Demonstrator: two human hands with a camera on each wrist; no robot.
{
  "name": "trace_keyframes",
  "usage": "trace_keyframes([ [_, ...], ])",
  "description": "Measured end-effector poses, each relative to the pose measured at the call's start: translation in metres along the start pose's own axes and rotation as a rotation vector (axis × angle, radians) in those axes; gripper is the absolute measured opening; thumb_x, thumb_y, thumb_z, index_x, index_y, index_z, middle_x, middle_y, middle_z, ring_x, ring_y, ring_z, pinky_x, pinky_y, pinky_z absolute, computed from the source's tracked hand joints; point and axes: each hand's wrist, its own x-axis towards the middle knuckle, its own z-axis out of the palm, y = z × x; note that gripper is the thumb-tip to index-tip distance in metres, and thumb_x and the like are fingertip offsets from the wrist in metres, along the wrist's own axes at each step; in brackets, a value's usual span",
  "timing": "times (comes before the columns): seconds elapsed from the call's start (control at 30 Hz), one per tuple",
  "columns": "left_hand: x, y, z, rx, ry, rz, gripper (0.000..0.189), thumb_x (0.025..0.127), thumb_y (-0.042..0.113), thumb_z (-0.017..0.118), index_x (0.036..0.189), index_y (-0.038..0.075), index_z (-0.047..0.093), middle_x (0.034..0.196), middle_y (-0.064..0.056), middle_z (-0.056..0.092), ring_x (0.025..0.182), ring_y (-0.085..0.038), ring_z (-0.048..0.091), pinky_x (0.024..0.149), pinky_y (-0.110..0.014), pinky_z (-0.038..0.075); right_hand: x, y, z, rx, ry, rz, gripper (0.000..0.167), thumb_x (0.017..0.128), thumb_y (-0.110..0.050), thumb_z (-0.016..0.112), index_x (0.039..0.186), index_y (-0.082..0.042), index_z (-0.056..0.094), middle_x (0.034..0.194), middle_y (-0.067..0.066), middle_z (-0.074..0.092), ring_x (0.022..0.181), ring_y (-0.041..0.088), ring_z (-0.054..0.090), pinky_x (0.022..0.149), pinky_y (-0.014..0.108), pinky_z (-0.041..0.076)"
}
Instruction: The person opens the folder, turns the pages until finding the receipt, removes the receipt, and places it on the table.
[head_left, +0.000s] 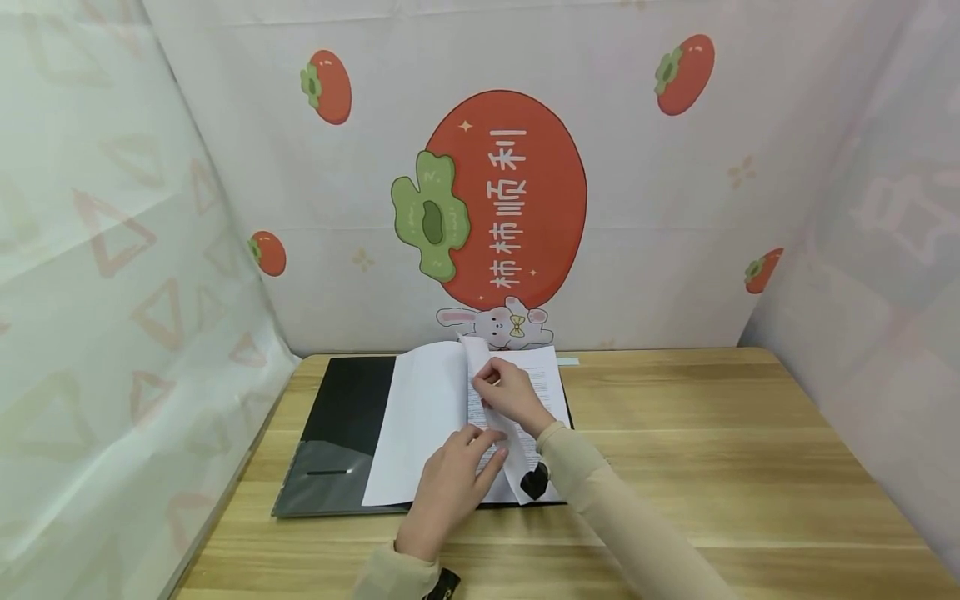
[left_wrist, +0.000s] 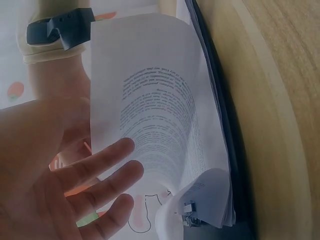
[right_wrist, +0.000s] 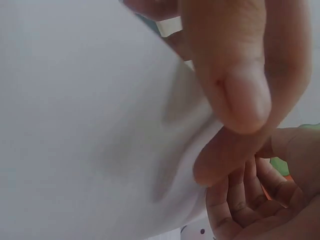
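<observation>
1 black folder (head_left: 348, 404) lies open on the table (head_left: 720, 467), clear pocket (head_left: 333, 487) low on its left cover. Blank-faced sheets (head_left: 426, 408) fan next to it. Left hand (head_left: 453, 467): released, fingers extended, close to the lifted page (head_left: 477, 357); contact unclear. Right hand (head_left: 513, 396) pinches that page's edge over printed sheets (head_left: 546, 375) on the right.
</observation>
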Motion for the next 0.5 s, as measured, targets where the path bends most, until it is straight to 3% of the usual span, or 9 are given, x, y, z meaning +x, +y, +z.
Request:
trace_keyframes([
  [0.23,-0.0011,0.0003,0.0004,-0.025,0.012,-0.001,0.015,0.105,0.030,0.067,0.110,0.019,0.077,0.104,0.006,0.072,0.091,-0.020,0.068,0.070,-0.036,0.055,-0.0028,-0.0059,0.0038,0.003,-0.009,0.011,0.010,0.100,-0.016,0.068,0.101,-0.006,0.067,0.086,0.004,0.069,0.068,0.014,0.064,0.064,0.027,0.053],
  [0.5,-0.0008,0.0012,-0.0015,-0.040,0.041,0.010,0.013,0.102,0.027,0.071,0.108,0.017,0.077,0.105,0.005,0.075,0.093,-0.020,0.071,0.070,-0.038,0.056,-0.0031,-0.0077,0.0069,0.017,-0.011,0.020,0.010,0.099,-0.017,0.068,0.102,-0.007,0.068,0.088,0.004,0.069,0.070,0.013,0.064,0.065,0.026,0.054],
])
